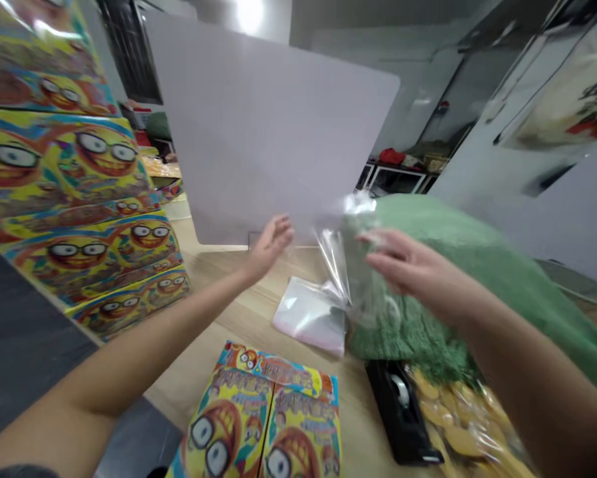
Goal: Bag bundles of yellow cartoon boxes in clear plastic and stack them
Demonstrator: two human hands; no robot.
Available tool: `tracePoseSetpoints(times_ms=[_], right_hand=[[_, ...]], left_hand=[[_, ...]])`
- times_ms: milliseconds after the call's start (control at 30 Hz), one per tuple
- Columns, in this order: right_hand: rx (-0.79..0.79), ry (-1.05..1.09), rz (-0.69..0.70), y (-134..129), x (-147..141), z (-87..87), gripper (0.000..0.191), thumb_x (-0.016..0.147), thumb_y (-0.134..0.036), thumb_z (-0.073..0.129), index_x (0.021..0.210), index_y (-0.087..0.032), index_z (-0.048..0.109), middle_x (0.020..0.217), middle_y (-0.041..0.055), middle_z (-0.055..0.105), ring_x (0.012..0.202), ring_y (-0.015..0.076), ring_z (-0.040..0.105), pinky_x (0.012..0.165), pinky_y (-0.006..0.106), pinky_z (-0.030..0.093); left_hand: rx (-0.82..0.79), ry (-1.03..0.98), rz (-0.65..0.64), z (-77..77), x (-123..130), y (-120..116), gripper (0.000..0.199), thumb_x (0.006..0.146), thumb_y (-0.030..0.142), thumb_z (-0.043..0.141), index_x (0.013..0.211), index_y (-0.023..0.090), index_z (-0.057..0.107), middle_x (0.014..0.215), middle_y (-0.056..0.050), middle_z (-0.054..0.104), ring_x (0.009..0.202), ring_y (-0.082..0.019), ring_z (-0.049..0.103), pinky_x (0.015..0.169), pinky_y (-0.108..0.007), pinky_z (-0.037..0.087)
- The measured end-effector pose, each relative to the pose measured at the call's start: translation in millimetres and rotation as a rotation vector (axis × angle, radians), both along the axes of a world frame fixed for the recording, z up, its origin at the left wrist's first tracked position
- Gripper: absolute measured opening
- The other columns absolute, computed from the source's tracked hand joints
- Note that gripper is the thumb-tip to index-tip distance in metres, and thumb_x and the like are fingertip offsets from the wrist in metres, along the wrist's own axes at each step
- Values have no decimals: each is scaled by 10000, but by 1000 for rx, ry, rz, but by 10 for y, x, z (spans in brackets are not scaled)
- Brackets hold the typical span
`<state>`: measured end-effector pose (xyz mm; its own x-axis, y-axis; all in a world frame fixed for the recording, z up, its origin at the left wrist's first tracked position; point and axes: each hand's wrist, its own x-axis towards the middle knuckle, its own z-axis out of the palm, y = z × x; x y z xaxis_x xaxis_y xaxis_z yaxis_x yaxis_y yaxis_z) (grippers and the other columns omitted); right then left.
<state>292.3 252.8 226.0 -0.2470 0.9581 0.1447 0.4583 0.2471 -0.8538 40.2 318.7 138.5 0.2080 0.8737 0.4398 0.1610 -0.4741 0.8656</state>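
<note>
My right hand (398,259) pinches a clear plastic bag (360,265), which hangs blurred in front of a green sack (457,245). To its left, my left hand (273,242) is raised above the table with loosely bent fingers and no visible object in them. Below and between the hands lies a stack of clear plastic bags (311,315). Nearest me on the table is a colourful box (278,398) printed with cartoon faces in glasses.
Similar cartoon boxes (84,245) are piled high on the left. A white board (278,133) stands upright behind the table (233,305). A black tape dispenser (402,411) and bagged yellow round pieces (462,425) sit at right.
</note>
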Motion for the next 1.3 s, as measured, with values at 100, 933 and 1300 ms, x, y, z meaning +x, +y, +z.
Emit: tracePoseSetpoints(times_ms=[100, 933, 1300], right_hand=[[-262, 184, 234, -688, -312, 58, 439, 840, -571, 510, 1056, -200, 604, 551, -76, 265, 441, 63, 206, 384, 198, 166], [-344, 145, 494, -1969, -1694, -496, 413, 786, -409, 580, 1137, -192, 569, 782, 22, 630, 583, 111, 565, 484, 222, 460], [-409, 321, 381, -1853, -1737, -724, 504, 854, -572, 403, 1056, -161, 615, 921, 74, 585, 741, 143, 555, 591, 252, 455]], left_hand=[[29, -201, -151, 674, -284, -625, 680, 825, 653, 421, 1341, 212, 400, 1434, -117, 415, 1346, -279, 332, 1076, -419, 287], [-233, -284, 746, 239, -1404, -3620, 370, 644, 406, 760, 644, 170, 475, 522, 74, 483, 405, -43, 411, 374, -154, 320], [-66, 77, 885, 51, -1349, -3244, 348, 658, 382, 741, 580, 174, 474, 533, 61, 470, 499, -71, 412, 485, -192, 336]])
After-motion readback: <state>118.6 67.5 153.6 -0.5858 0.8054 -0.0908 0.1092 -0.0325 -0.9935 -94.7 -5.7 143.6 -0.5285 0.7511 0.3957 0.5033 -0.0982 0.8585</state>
